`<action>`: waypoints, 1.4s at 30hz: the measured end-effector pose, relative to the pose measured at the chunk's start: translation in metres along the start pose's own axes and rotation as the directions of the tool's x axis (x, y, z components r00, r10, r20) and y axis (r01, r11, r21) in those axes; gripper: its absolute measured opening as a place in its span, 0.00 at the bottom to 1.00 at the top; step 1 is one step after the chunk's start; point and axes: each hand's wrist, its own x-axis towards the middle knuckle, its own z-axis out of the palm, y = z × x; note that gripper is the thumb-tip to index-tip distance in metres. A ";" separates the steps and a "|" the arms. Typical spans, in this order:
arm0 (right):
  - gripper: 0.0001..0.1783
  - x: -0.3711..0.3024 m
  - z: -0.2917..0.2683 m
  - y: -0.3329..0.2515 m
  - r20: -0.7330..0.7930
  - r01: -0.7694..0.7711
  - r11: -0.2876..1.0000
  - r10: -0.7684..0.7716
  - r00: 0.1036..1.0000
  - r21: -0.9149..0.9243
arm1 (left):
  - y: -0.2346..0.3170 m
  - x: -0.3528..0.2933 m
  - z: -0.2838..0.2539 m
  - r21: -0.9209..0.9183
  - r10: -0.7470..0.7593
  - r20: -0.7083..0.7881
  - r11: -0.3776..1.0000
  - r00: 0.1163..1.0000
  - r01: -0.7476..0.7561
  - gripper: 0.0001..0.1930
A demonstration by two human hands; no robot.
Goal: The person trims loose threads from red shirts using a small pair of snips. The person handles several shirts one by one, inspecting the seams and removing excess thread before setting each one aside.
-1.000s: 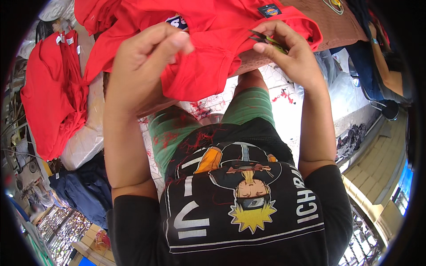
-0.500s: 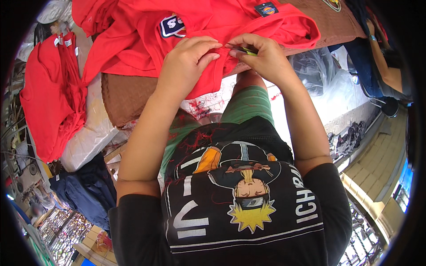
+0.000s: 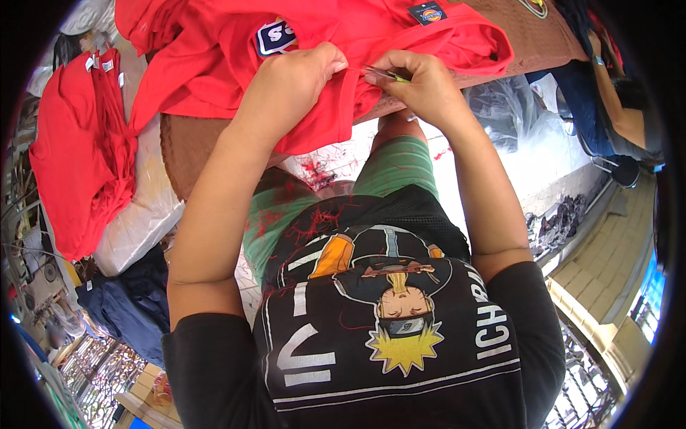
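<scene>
Downward: red garment [image 3: 343, 36], brown tabletop [image 3: 189, 139], floor [image 3: 361, 147].

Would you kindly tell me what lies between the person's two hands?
In the head view, red garment fabric lies between the left hand and right hand; the right hand's small snips point into that gap.

Bright light washes the pale floor [image 3: 486, 175] beside the brown-covered tabletop [image 3: 543, 51]; a tan ledge [image 3: 600, 232] runs along the right, and a metal grille [image 3: 587, 379] shows below it.
</scene>
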 end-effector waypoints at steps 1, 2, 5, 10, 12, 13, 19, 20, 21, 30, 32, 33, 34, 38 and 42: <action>0.09 0.000 -0.002 0.001 0.025 0.016 1.000 -0.016 1.000 0.003 | -0.002 0.002 -0.001 -0.043 -0.008 0.024 0.999 1.000 0.009 0.05; 0.10 0.001 -0.004 0.001 0.051 0.033 0.999 -0.034 0.998 0.008 | -0.004 0.004 -0.003 -0.084 -0.015 0.048 0.996 0.999 0.019 0.05; 0.13 -0.001 -0.014 -0.010 0.088 0.163 0.971 -0.149 0.985 -0.178 | -0.007 0.006 -0.006 -0.088 0.014 0.075 0.996 0.997 -0.007 0.04; 0.17 0.003 -0.017 -0.013 0.119 0.212 0.937 -0.185 0.975 -0.279 | -0.006 0.009 -0.009 -0.085 0.018 0.109 0.996 0.994 -0.009 0.03; 0.17 0.004 -0.017 -0.013 0.125 0.210 0.937 -0.182 0.975 -0.279 | -0.006 0.009 -0.008 -0.087 0.015 0.108 0.996 0.994 -0.006 0.02; 0.17 0.005 -0.016 -0.010 0.110 0.227 0.937 -0.205 0.973 -0.267 | -0.006 0.009 -0.008 -0.089 0.013 0.102 0.996 0.995 -0.004 0.02; 0.17 0.004 -0.009 -0.005 0.017 0.272 0.935 -0.276 0.961 -0.228 | -0.004 0.010 -0.007 -0.050 -0.023 0.122 0.998 0.992 0.030 0.02; 0.18 0.004 -0.007 -0.006 -0.007 0.286 0.930 -0.295 0.955 -0.230 | -0.004 0.011 -0.007 -0.046 -0.026 0.121 0.998 0.992 0.032 0.02; 0.18 0.005 -0.006 -0.007 -0.003 0.295 0.914 -0.308 0.951 -0.276 | -0.004 0.011 -0.007 -0.035 -0.031 0.127 0.999 0.991 0.035 0.02; 0.16 0.005 -0.016 -0.025 0.058 0.368 0.739 -0.409 0.911 -0.564 | 0.007 0.014 -0.039 -0.259 0.029 0.140 0.966 0.990 0.008 0.10; 0.16 0.000 -0.030 -0.021 -0.041 0.375 0.796 -0.446 0.894 -0.475 | 0.027 0.013 -0.089 -0.426 0.197 0.086 0.893 0.977 -0.143 0.23; 0.17 -0.003 -0.035 -0.015 -0.136 0.378 0.856 -0.446 0.884 -0.352 | 0.029 0.008 -0.111 -0.461 0.217 0.052 0.871 0.975 -0.169 0.29; 0.17 -0.004 -0.038 -0.019 -0.136 0.347 0.896 -0.394 0.909 -0.276 | 0.018 -0.001 -0.142 -0.506 0.264 0.150 0.849 0.953 -0.155 0.35; 0.17 -0.009 -0.039 -0.016 -0.076 0.171 0.982 -0.178 0.981 -0.086 | 0.017 -0.016 -0.146 -0.595 0.011 0.037 0.803 0.999 0.013 0.26; 0.10 -0.020 -0.016 -0.016 -0.026 -0.047 0.999 0.046 0.999 -0.020 | 0.030 -0.024 -0.084 -0.388 -0.235 0.157 0.878 0.959 0.279 0.10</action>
